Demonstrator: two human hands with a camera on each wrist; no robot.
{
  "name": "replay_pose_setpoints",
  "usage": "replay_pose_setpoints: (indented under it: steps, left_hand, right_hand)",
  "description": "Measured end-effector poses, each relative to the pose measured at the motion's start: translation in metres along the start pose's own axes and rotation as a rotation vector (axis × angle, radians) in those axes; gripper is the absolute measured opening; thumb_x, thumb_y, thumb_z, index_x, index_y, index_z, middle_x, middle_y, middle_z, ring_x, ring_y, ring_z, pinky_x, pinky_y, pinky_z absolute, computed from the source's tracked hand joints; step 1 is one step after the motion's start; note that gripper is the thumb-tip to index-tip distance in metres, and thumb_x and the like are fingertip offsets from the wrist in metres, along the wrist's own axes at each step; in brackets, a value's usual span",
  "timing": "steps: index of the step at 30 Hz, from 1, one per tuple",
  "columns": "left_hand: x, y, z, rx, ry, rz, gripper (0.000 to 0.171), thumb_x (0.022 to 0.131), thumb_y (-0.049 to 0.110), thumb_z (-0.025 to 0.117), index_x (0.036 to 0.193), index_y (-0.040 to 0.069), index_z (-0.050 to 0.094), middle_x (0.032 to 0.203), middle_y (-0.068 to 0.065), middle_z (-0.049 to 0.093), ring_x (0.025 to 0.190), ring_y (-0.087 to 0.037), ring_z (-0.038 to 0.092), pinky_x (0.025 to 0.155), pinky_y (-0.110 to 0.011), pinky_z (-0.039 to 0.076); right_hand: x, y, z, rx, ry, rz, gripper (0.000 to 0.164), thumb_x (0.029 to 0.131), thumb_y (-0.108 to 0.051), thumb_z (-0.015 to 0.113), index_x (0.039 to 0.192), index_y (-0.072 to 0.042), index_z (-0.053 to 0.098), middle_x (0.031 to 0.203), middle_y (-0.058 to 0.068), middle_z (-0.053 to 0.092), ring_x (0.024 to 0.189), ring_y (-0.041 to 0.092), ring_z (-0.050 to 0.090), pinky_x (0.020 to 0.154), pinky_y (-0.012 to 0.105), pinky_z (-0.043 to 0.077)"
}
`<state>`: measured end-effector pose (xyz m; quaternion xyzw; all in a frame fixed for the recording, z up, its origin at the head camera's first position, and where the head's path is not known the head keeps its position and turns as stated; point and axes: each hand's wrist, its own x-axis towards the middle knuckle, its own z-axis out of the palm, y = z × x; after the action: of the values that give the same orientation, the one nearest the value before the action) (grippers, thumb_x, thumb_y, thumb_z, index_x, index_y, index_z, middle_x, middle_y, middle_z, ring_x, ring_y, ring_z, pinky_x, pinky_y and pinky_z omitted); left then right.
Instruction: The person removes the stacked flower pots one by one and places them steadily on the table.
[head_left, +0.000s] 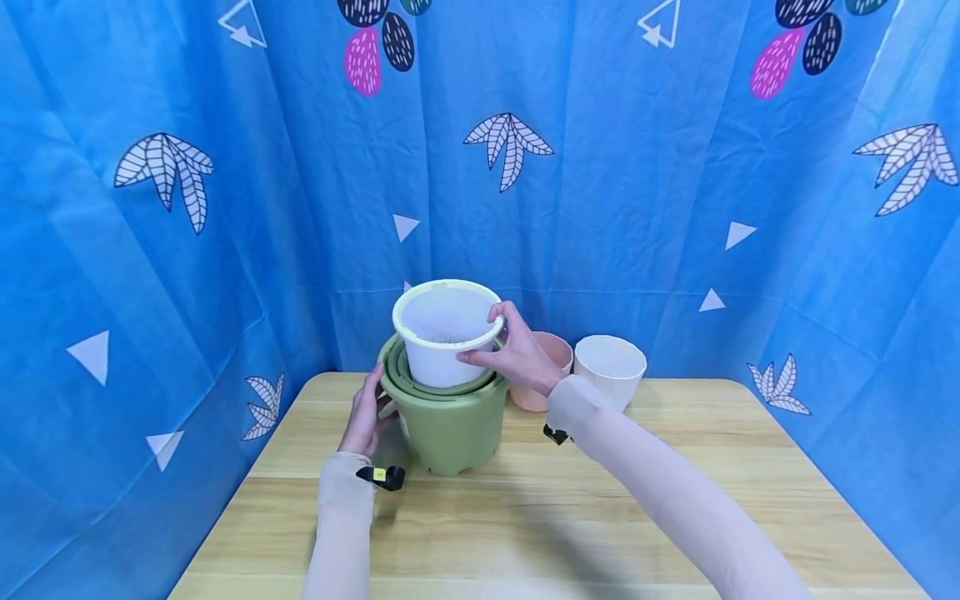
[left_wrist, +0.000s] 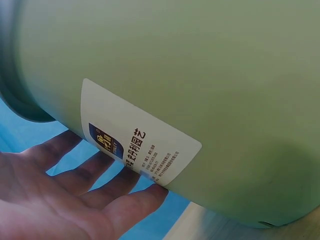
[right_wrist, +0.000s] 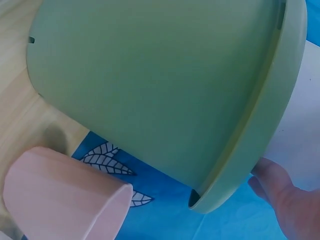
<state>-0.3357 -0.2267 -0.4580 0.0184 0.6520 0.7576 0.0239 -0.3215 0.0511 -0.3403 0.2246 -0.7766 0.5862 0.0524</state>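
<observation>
A white flower pot (head_left: 453, 362) stands inside nested green flower pots, whose rims show around its lower part. My right hand (head_left: 525, 354) grips the white pot at its right side, thumb on the outer wall and fingers over the rim. In the right wrist view, that hand (right_wrist: 285, 195) appears beyond the rim of the outer green pot (right_wrist: 150, 90). Against the left side of the outer green pot (head_left: 453, 429), my left hand (head_left: 363, 417) rests with spread fingers. The left wrist view shows its fingertips by a white printed label (left_wrist: 135, 135).
Behind my right hand stand a pink pot (head_left: 551, 346) and, to its right, a white ribbed pot (head_left: 611, 371). All are on a wooden table (head_left: 675, 467) near its back edge. A patterned blue curtain (head_left: 600, 208) hangs behind and at both sides.
</observation>
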Motion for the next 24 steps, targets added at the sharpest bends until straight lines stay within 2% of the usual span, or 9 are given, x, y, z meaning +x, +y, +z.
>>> replay_pose_setpoints:
  steps: [6,13,18,24]
  left_hand:
    - [0.0000,-0.0001,0.0007,-0.006,0.007,0.003,0.073,0.103,0.068,0.039,0.157,0.018,0.039,0.166,-0.010,0.033,0.152,-0.035,0.032,0.125,-0.067,0.023]
    - [-0.0008,0.0012,0.0016,-0.004,0.009,0.003,0.074,0.103,0.068,0.039,0.156,0.018,0.039,0.165,-0.010,0.034,0.151,-0.034,0.032,0.125,-0.066,0.024]
    - [-0.0016,0.0019,0.0019,-0.003,0.004,0.003,0.073,0.103,0.068,0.038,0.157,0.018,0.039,0.165,-0.010,0.033,0.151,-0.035,0.031,0.125,-0.066,0.023]
    - [-0.0008,0.0017,0.0016,-0.003,-0.002,0.003,0.073,0.103,0.068,0.037,0.157,0.018,0.039,0.165,-0.010,0.033,0.151,-0.034,0.031,0.125,-0.066,0.023]
  right_hand:
    - [0.0005,-0.0010,-0.0016,-0.027,0.009,0.014,0.071,0.081,-0.019,0.090,0.120,-0.006,0.032,0.151,0.022,0.041,0.132,0.038,0.054,0.110,0.055,0.047]
    - [0.0012,-0.0023,-0.0034,-0.061,0.015,0.034,0.072,0.082,-0.025,0.090,0.123,-0.006,0.034,0.152,0.018,0.041,0.131,0.035,0.054,0.108,0.052,0.049]
    - [0.0020,-0.0058,-0.0048,-0.077,0.025,0.039,0.065,0.081,-0.026,0.091,0.115,-0.016,0.036,0.151,0.016,0.042,0.131,0.034,0.054,0.107,0.050,0.050]
    - [0.0037,-0.0087,-0.0067,-0.092,0.032,0.044,0.070,0.081,-0.027,0.091,0.120,-0.009,0.035,0.151,0.017,0.042,0.130,0.033,0.054,0.103,0.046,0.050]
